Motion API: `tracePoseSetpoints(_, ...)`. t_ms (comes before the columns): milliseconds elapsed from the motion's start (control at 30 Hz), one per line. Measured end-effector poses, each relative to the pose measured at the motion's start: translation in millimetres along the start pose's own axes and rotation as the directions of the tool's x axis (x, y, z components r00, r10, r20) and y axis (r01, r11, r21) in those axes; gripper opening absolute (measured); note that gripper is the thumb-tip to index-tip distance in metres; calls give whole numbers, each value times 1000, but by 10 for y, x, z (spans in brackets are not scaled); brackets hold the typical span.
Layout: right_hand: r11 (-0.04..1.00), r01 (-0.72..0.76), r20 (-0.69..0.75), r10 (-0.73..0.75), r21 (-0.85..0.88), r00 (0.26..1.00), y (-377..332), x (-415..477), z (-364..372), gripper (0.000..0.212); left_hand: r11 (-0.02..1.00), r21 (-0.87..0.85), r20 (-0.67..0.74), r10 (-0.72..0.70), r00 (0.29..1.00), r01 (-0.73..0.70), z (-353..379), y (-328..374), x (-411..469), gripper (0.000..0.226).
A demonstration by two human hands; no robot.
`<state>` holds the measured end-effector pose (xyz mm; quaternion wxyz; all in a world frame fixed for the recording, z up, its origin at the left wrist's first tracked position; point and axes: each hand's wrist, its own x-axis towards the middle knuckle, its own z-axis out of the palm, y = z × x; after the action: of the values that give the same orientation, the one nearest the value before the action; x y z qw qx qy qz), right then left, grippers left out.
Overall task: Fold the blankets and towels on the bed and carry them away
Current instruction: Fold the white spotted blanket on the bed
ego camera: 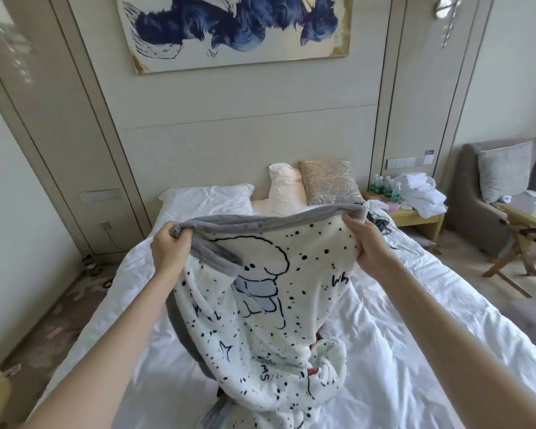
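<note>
So, blanket (276,289) held up over the bed (415,335) by its grey top edge, rest hanging down onto it | left hand (171,249) grips one corner, right hand (364,243) the other | guessing that's to pull it straight before the first fold

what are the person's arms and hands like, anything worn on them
Both are bare. The left arm and the right arm show no sleeve anywhere in the frame. The left hand and the right hand wear no gloves, and neither wrist has a watch or bracelet. No ring shows on the visible fingers.
</note>
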<state>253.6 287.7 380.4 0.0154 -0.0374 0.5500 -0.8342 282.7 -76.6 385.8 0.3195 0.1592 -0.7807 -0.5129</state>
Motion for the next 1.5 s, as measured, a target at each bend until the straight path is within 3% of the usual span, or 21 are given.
tracePoseSetpoints(167,990,75,154,-94,122,984,-917,-795,183,20,977,-166,-14,133,991,-133,-489,887,-487,16)
tracePoseSetpoints(433,931,254,197,-310,263,930,-2245,-2002,451,24,906,-300,-89,286,954,-299,-1191,2358,-1097,11)
tracePoseSetpoints(567,870,349,245,-444,349,862,-2813,-2452,536,38,846,-355,-106,386,917,-397,-1549,3050,-1339,11)
tracePoseSetpoints(667,801,386,275,-541,458,795,-3072,-2694,496,38,791,-471,-74,405,911,-390,-1765,3469,-1491,22)
tracePoseSetpoints(733,768,432,218,-577,473,787,-3140,-2774,435,34,781,-495,-36,420,907,-381,-1806,3540,-1575,35)
tracePoseSetpoints(800,775,468,133,-564,425,815,-3115,-2764,331,30,801,-477,0,412,911,-362,-1736,3442,-1616,51)
tracePoseSetpoints(900,870,401,94,-442,287,892,-2822,-2592,103,33,890,-381,150,327,933,-251,-1529,3133,-1603,33)
tracePoseSetpoints(967,953,293,-85,-286,82,954,-2453,-2349,-115,35,952,-263,267,226,937,-155,-1287,2763,-1557,19)
tracePoseSetpoints(1000,976,218,-212,-218,-27,953,-2226,-2223,-253,35,977,-176,306,173,936,-123,-1131,2496,-1554,15)
tracePoseSetpoints(1067,993,107,-386,-120,-56,915,-1727,-2004,-539,34,997,-12,380,70,922,-71,-782,1887,-1613,12)
tracePoseSetpoints(1200,983,-49,-508,-50,-180,860,-816,-1850,-994,17,986,135,421,-147,895,99,-205,904,-1882,11)
tracePoseSetpoints(1400,932,-233,-639,2,-279,769,20,-1750,-1413,15,923,172,417,-384,824,343,322,50,-1970,37)
tracePoseSetpoints(1500,919,-276,-713,-7,-281,702,278,-1694,-1508,16,868,105,370,-487,791,485,400,-145,-1893,30)
